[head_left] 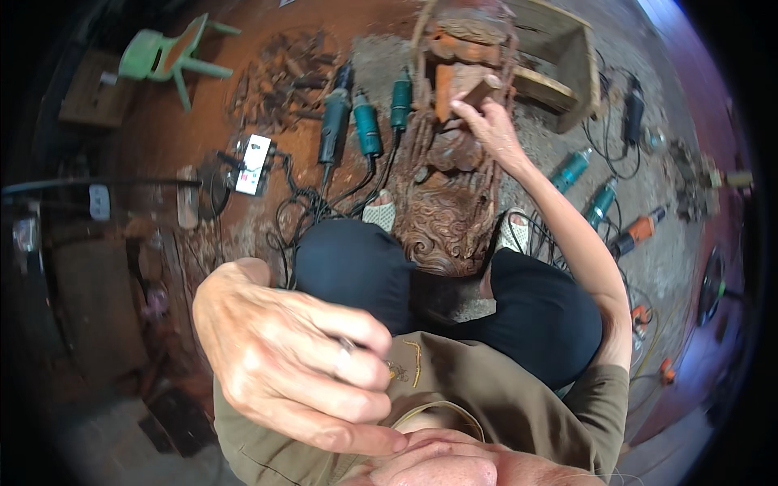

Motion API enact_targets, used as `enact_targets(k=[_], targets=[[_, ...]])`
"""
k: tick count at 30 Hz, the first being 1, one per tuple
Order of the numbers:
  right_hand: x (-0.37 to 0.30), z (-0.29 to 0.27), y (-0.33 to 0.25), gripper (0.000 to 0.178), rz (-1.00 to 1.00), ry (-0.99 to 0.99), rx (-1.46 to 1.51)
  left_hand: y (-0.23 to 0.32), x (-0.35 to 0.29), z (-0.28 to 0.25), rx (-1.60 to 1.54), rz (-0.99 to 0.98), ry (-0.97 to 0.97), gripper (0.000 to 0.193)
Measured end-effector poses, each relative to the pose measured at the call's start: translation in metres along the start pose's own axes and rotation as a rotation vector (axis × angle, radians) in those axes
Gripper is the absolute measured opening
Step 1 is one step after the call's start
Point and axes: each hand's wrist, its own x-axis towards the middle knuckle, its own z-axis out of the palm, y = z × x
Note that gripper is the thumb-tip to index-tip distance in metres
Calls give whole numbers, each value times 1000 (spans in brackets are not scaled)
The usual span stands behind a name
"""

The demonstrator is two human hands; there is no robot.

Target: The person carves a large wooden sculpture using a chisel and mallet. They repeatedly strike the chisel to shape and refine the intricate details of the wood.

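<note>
My right hand (490, 130) reaches out over a long carved wooden piece (446, 215) between my feet. Its fingers close around a short brown wooden block (481, 94), which stands tilted above the carving. The lower end of the block is hard to make out. An orange-lit wooden face (443, 91) lies just left of it. Raised close in front of my chest and chin is my left hand (292, 364), back upward and with a ring on one finger. Its fingers are loosely bent, slightly apart, with no object visible in them; the palm is hidden.
Green rotary tools (366, 125) with cords lie left of the carving. More, including an orange one (638, 232), lie right. A white power strip (253, 165), a heap of chisel-like tools (284, 77) and a green chair (174, 57) are left. A wooden box frame (559, 61) stands far right.
</note>
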Motion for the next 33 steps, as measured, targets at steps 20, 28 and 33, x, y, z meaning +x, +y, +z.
enact_targets(k=[20, 28, 33], targets=[[-6, 10, -31, 33, -29, -84, -98, -22, -15, 42, -1099, -92, 22, 51], [-20, 21, -24, 21, -97, -65, -66, 23, -106, -1, -493, 63, 602, 14], [-36, 15, -31, 32, -96, -96, -149, 82, -203, 15, 133, -194, 1692, 17]])
